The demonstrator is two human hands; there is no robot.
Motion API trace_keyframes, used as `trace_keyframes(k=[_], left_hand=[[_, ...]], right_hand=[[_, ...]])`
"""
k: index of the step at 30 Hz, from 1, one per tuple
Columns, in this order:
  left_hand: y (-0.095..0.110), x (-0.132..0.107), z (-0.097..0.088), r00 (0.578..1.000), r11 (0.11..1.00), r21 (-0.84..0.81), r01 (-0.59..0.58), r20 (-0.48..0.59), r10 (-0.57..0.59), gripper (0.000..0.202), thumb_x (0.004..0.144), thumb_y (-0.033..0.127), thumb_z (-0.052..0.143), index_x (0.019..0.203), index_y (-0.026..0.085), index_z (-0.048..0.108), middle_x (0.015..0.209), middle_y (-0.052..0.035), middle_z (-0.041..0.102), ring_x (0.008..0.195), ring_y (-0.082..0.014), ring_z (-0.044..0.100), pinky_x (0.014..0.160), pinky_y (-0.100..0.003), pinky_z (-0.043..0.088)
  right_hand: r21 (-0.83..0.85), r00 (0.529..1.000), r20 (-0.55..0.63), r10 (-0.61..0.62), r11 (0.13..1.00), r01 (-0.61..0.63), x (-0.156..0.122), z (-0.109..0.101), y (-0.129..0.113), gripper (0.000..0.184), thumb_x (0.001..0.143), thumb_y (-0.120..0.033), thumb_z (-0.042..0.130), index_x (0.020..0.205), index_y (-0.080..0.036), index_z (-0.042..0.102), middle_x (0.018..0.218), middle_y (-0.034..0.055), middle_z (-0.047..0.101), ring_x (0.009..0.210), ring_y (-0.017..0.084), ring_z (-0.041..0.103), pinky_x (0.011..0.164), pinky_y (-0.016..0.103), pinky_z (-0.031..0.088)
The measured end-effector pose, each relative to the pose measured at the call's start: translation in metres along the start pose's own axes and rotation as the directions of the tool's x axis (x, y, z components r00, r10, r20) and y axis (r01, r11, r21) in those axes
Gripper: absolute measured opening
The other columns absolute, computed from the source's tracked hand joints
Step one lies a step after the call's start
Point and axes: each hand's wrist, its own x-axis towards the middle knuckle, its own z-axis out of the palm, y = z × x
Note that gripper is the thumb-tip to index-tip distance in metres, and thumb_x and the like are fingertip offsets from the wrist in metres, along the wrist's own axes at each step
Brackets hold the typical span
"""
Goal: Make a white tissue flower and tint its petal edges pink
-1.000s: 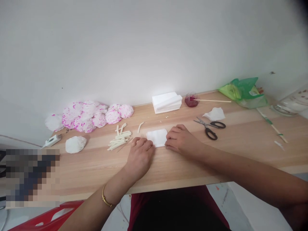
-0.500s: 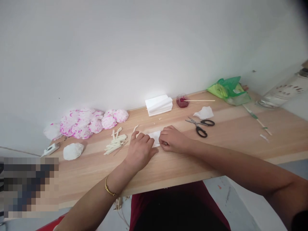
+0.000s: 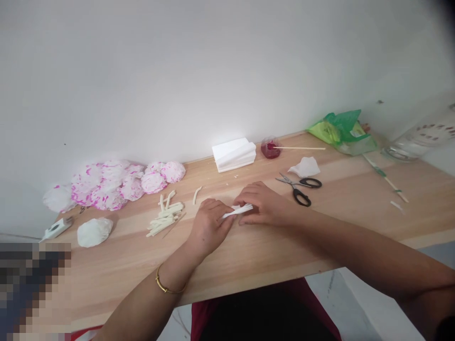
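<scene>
A folded white tissue (image 3: pixel 237 211) is pinched between both hands near the middle of the wooden table (image 3: pixel 249 255), lifted on edge into a thin strip. My left hand (image 3: pixel 208 226) grips its left end with closed fingers; a gold bangle is on that wrist. My right hand (image 3: pixel 265 205) holds the right end, fingers curled over it. A stack of white tissues (image 3: pixel 233 154) lies behind by the wall.
Black-handled scissors (image 3: pixel 300 187) and a crumpled tissue (image 3: pixel 304 167) lie right of my hands. A small cup of red dye with a stick (image 3: pixel 269 148) stands behind. Pink-tipped paper flowers (image 3: pixel 117 182), cream strips (image 3: pixel 165 215), a white ball (image 3: pixel 93 231) and a green bag (image 3: pixel 343 130) are around.
The tissue lay flat under my fingers before; now it is folded narrower and raised on edge between both hands. The camera has shifted slightly.
</scene>
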Motion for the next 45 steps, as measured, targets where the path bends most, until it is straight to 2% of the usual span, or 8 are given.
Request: trace_keyframes(k=[7,18,23,27,29,31,38,45], left_hand=[[0.003,-0.001,-0.006,0.978,0.956,-0.207,0.207,0.075,-0.196,0.01,0.083,0.025,0.061,0.082,0.019,0.068,0.071,-0.0019,0.066,0.068,-0.0135,0.059,0.068,-0.028,0.045],[-0.005,-0.005,-0.008,0.996,0.989,-0.122,0.086,0.024,-0.084,0.02,0.091,0.022,0.047,0.094,0.018,0.067,0.077,-0.0052,0.063,0.076,-0.0167,0.055,0.077,-0.035,0.044],[0.011,-0.009,-0.023,0.999,0.987,-0.156,0.046,-0.001,-0.047,0.019,0.09,0.02,0.047,0.095,0.018,0.065,0.083,-0.0063,0.06,0.082,-0.0171,0.054,0.078,-0.035,0.045],[0.021,-0.011,-0.035,0.987,0.955,-0.264,0.131,0.121,-0.102,0.019,0.09,0.023,0.05,0.091,0.019,0.068,0.083,-0.0049,0.056,0.077,-0.0139,0.055,0.066,-0.026,0.046],[0.015,-0.009,-0.033,0.956,0.94,-0.255,0.226,0.245,-0.163,0.024,0.091,0.026,0.047,0.085,0.019,0.069,0.077,-0.0031,0.056,0.071,-0.0123,0.056,0.064,-0.025,0.046],[0.003,-0.008,-0.024,0.938,0.95,-0.171,0.26,0.28,-0.206,0.027,0.091,0.026,0.047,0.077,0.018,0.068,0.072,-0.0025,0.056,0.07,-0.0127,0.055,0.065,-0.026,0.046],[-0.021,-0.007,-0.006,0.963,0.991,0.09,0.1,0.241,-0.119,0.019,0.089,0.022,0.05,0.084,0.017,0.068,0.086,-0.0066,0.062,0.082,-0.0183,0.055,0.077,-0.035,0.043],[-0.022,-0.009,-0.006,0.965,0.988,0.131,0.076,0.238,-0.106,0.014,0.086,0.026,0.055,0.091,0.018,0.066,0.086,-0.0066,0.063,0.084,-0.02,0.056,0.077,-0.037,0.043]], right_hand=[[-0.018,0.997,-0.053,-0.063,0.998,0.062,0.001,0.001,-0.002,0.024,0.094,-0.032,0.047,0.091,-0.017,0.065,0.08,0.0049,0.066,0.078,0.016,0.058,0.078,0.032,0.037],[0.041,0.997,-0.081,-0.006,0.999,0.009,-0.002,-0.005,0.005,0.023,0.093,-0.03,0.048,0.088,-0.017,0.066,0.077,0.0042,0.065,0.077,0.016,0.057,0.076,0.031,0.04],[0.333,0.979,0.055,0.196,0.921,-0.203,-0.008,-0.02,-0.011,0.024,0.089,-0.037,0.054,0.084,-0.02,0.069,0.082,0.0029,0.06,0.072,0.013,0.055,0.065,0.025,0.042],[0.471,0.936,0.27,0.225,0.817,-0.332,-0.012,-0.027,-0.017,0.025,0.087,-0.041,0.056,0.084,-0.021,0.07,0.078,0.0005,0.059,0.069,0.012,0.057,0.06,0.023,0.042],[0.429,0.938,0.261,0.23,0.842,-0.326,-0.011,-0.022,-0.011,0.026,0.088,-0.04,0.054,0.086,-0.021,0.071,0.08,0.0013,0.061,0.073,0.013,0.059,0.065,0.024,0.044],[0.365,0.951,0.216,0.223,0.885,-0.29,-0.009,-0.012,-0.001,0.025,0.089,-0.036,0.052,0.089,-0.02,0.07,0.084,0.0026,0.064,0.078,0.015,0.06,0.071,0.027,0.045],[-0.018,0.973,0.174,0.151,0.988,-0.15,-0.005,0.011,0.019,0.021,0.091,-0.028,0.049,0.089,-0.017,0.067,0.087,0.0071,0.066,0.082,0.02,0.059,0.074,0.033,0.044],[-0.095,0.976,0.188,0.108,0.991,-0.092,-0.005,0.012,0.024,0.018,0.091,-0.026,0.049,0.089,-0.017,0.065,0.084,0.0062,0.064,0.079,0.019,0.057,0.071,0.031,0.042]])
